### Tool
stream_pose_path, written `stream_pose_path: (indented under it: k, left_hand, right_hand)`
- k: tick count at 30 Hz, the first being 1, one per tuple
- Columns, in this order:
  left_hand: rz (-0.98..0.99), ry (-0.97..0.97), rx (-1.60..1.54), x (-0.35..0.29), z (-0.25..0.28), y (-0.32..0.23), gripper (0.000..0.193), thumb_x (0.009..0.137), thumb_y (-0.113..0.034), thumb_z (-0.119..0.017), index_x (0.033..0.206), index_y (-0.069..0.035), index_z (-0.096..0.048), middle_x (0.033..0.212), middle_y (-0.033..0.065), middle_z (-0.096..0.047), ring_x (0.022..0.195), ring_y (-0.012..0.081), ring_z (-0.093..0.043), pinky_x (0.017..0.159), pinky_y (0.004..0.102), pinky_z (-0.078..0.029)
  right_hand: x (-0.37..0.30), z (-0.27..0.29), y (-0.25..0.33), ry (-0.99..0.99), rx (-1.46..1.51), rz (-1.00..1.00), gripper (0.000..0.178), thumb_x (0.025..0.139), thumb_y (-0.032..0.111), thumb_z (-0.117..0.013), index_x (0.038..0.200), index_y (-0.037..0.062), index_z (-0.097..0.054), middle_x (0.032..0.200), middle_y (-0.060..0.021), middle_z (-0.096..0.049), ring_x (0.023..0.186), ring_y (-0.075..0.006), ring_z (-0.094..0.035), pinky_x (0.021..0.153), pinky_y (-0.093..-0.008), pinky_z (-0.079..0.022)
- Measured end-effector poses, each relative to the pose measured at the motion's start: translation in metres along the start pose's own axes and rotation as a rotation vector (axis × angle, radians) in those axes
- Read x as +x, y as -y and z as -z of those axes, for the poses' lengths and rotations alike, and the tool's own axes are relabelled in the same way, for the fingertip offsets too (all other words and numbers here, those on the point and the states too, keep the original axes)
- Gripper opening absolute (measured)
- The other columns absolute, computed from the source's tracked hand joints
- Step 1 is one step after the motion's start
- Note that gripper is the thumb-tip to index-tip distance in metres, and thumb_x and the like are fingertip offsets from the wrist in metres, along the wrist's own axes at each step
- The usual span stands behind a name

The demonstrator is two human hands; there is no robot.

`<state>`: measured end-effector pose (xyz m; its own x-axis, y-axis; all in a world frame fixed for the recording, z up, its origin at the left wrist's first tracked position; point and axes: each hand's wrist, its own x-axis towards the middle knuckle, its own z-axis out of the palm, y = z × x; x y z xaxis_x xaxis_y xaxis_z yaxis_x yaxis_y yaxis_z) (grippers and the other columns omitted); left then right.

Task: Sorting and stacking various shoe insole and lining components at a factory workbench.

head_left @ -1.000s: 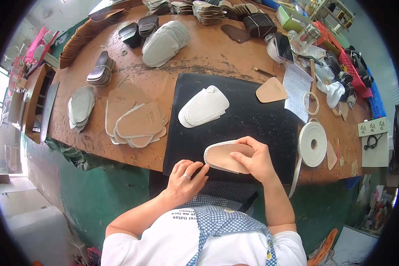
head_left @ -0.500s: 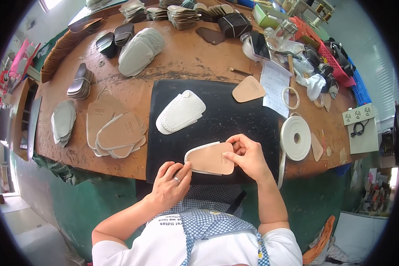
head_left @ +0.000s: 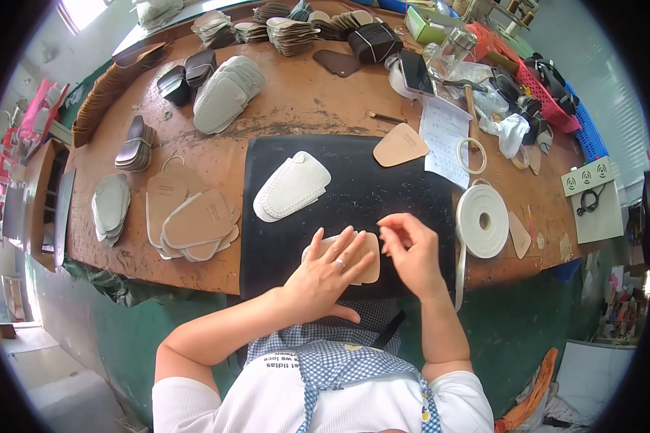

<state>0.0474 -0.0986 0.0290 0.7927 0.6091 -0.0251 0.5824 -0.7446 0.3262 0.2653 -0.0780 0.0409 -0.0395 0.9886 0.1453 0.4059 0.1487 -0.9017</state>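
Note:
My left hand point(head_left: 325, 278) lies flat with spread fingers over a tan leather piece point(head_left: 370, 268) edged in white, near the front of a black mat point(head_left: 282, 252). The hand hides most of that piece. Just right of it hovers my right hand point(head_left: 415, 252), its fingers loosely bent and apart; nothing shows between them. Farther up the mat rests a small stack of white pieces point(head_left: 293, 186) with stitched-looking edges. A lone tan piece point(head_left: 399, 146) lies at the mat's upper right corner.
Left of the mat are stacked tan pieces point(head_left: 195, 224), grey pieces point(head_left: 111, 206) and a bundled dark stack point(head_left: 136, 144). A roll of white tape point(head_left: 482, 221) lies at the right, its end hanging over the table edge. Behind it are a paper sheet point(head_left: 444, 133), hammer point(head_left: 471, 108) and phone point(head_left: 416, 72).
My left hand has moved from the piece's left edge to lie spread over it. My right hand has let go of its right end and drawn slightly away.

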Motion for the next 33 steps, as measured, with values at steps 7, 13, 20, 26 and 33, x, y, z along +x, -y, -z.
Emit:
stream_pose_path:
  k: [7, 13, 20, 26, 33]
  left_hand:
    - [0.476, -0.39, -0.216, -0.003, 0.006, 0.018, 0.045, 0.069, -0.016, -0.088, 0.103, -0.003, -0.063, 0.111, 0.0143, -0.061, 0.106, 0.0331, -0.057, 0.09, 0.0422, -0.047]
    - [0.568, -0.436, -0.804, 0.0, 0.01, 0.025, 0.023, 0.085, -0.009, -0.077, 0.099, 0.001, -0.062, 0.083, 0.0108, -0.069, 0.08, 0.0205, -0.067, 0.075, 0.0325, -0.053]
    - [0.653, -0.372, -1.524, -0.018, 0.023, 0.036, 0.038, 0.092, -0.005, -0.075, 0.126, 0.001, -0.059, 0.092, 0.0054, -0.075, 0.085, 0.0073, -0.069, 0.075, 0.0191, -0.051]
    - [0.672, -0.446, -1.697, -0.027, 0.017, 0.043, 0.044, 0.092, -0.009, -0.075, 0.131, 0.002, -0.056, 0.094, 0.0048, -0.073, 0.085, 0.0097, -0.069, 0.075, 0.0209, -0.052]
    - [1.135, -0.962, -0.442, -0.09, 0.072, 0.077, 0.03, 0.089, -0.003, -0.071, 0.119, -0.006, -0.066, 0.086, 0.0083, -0.072, 0.082, 0.0177, -0.067, 0.072, 0.0326, -0.053]
  right_hand:
    - [-0.005, -0.028, 0.019, 0.214, -0.208, 0.3, 0.032, 0.078, -0.003, -0.076, 0.109, 0.0011, -0.067, 0.109, -0.0134, -0.067, 0.1, -0.0303, -0.067, 0.088, -0.0381, -0.056]
    - [-0.007, -0.033, 0.01, 0.229, -0.269, 0.45, 0.041, 0.074, 0.003, -0.081, 0.113, 0.0026, -0.069, 0.117, -0.0119, -0.066, 0.11, -0.0318, -0.063, 0.096, -0.0415, -0.054]
    - [-0.002, -0.03, 0.017, 0.163, -0.321, 0.673, 0.04, 0.075, 0.008, -0.081, 0.115, 0.0061, -0.074, 0.12, -0.01, -0.067, 0.115, -0.0284, -0.062, 0.1, -0.0449, -0.051]
    - [-0.001, -0.038, 0.016, 0.092, -0.325, 0.838, 0.023, 0.08, 0.006, -0.078, 0.102, 0.0092, -0.074, 0.119, -0.0097, -0.07, 0.117, -0.0279, -0.065, 0.104, -0.0477, -0.05]
    - [-0.001, -0.013, 0.016, 0.033, 0.156, 0.594, 0.01, 0.096, 0.0, -0.066, 0.097, 0.0047, -0.057, 0.092, -0.0111, -0.074, 0.083, -0.0228, -0.074, 0.088, -0.0406, -0.056]
